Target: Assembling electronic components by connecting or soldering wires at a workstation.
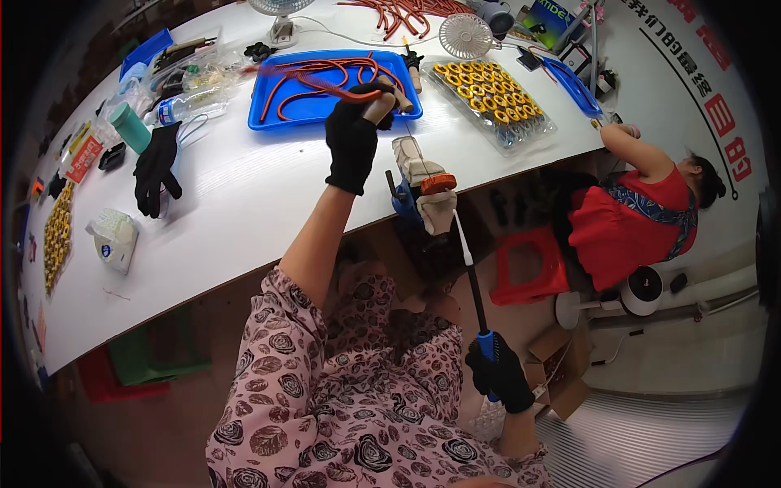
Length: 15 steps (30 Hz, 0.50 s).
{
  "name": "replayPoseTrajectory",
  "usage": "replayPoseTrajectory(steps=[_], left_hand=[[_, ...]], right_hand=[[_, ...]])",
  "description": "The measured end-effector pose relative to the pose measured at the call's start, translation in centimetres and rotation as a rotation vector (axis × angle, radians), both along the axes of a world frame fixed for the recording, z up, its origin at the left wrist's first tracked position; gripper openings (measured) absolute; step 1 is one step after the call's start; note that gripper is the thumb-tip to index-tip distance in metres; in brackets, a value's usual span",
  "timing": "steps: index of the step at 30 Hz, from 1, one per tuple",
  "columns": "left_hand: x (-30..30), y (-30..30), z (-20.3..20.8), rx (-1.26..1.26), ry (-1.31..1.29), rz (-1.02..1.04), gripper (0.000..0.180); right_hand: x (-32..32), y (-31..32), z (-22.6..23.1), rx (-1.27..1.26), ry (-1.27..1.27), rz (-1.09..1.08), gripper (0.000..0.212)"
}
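My left hand (353, 142), in a black glove with bare fingertips, is raised at the near edge of a blue tray (268, 122). Its fingers are closed on a reddish-brown tube (321, 84), blurred by motion, that stretches left over the tray. More such tubes (294, 104) lie in the tray. Down at the right, my right hand (502, 376), also gloved in black, grips a long tool (477, 302) by its blue handle; its shaft is black and its end whitish. That end points at a cloth-padded blue vise (403, 202) on the table edge, with an orange piece (438, 184) between its pads.
Several gold-coloured rings (498, 93) fill a clear pack at the right. A small white fan (465, 36) and loose red tubes stand behind. Left lie a spare black glove (157, 171), a tissue pack (114, 240) and a green bottle (130, 126). A co-worker in red (626, 215) sits right.
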State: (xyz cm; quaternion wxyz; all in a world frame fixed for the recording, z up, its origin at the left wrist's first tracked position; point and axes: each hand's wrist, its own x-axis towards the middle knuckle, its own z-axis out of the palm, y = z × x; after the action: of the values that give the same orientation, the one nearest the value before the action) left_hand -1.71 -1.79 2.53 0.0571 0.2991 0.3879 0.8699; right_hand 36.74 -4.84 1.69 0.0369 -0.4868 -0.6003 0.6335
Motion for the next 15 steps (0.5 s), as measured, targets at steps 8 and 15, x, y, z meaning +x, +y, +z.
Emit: replayPoseTrajectory(steps=[8, 15], left_hand=[[-1.2, 2.7, -0.9, -0.09, -0.095, -0.248, 0.012], [-2.0, 5.0, -3.0, -0.256, -0.159, -0.428, 0.014]], right_hand=[[-2.1, 2.0, 0.1, 0.065, -0.031, 0.075, 0.015], [-4.6, 3.2, 0.0, 0.03, 0.012, 0.11, 0.019]])
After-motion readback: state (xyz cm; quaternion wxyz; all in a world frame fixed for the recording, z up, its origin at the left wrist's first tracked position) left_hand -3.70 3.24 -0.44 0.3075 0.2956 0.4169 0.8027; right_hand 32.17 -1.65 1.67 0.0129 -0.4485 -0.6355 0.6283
